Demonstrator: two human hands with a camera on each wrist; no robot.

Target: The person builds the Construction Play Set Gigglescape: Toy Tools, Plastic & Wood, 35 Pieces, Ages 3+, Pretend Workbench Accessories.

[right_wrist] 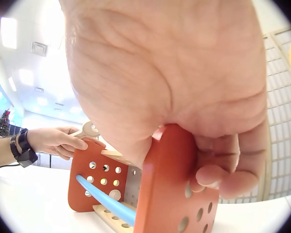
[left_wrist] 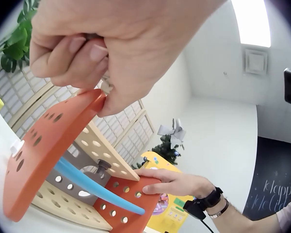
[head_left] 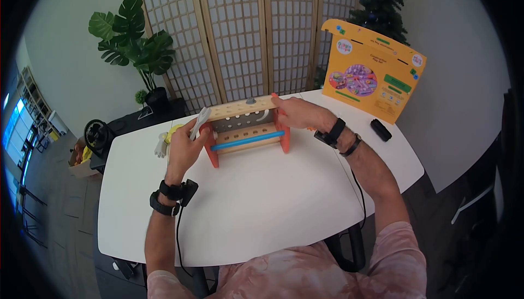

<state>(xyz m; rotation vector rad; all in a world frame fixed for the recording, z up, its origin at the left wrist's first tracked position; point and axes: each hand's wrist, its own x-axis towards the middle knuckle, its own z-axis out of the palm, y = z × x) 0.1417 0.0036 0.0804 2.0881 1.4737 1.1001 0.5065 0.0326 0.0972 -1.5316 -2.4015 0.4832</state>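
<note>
While gripping a white wrench [head_left: 202, 117] in the curled fingers and thumb of the left hand [head_left: 185, 149], touched the left orange end [head_left: 211, 154] of the bench [head_left: 252, 129] with that hand. Clasped the top of the bench's right orange end [head_left: 285, 143] in the right hand [head_left: 300, 114], with thumb and fingers on opposite sides. Had the bench upright on the table [head_left: 284, 206], between both hands. Showed a blue rod [head_left: 248, 140] spanning the bench's front, and a grey bolt [head_left: 251, 101] in its top plank [head_left: 232, 110]. Wore black bands [head_left: 172, 191] on both wrists. Found a yellow piece [head_left: 172, 132] and white pieces [head_left: 160, 146] just left of the bench, too small to identify. Saw a black case [head_left: 380, 129] well right of the bench, and a yellow carton [head_left: 374, 75] standing behind and right of the bench. Farther out, made out a lattice screen [head_left: 234, 26] behind the bench, a plant [head_left: 131, 37] behind and left of it, and a decorated tree [head_left: 382, 4] behind and right.
</note>
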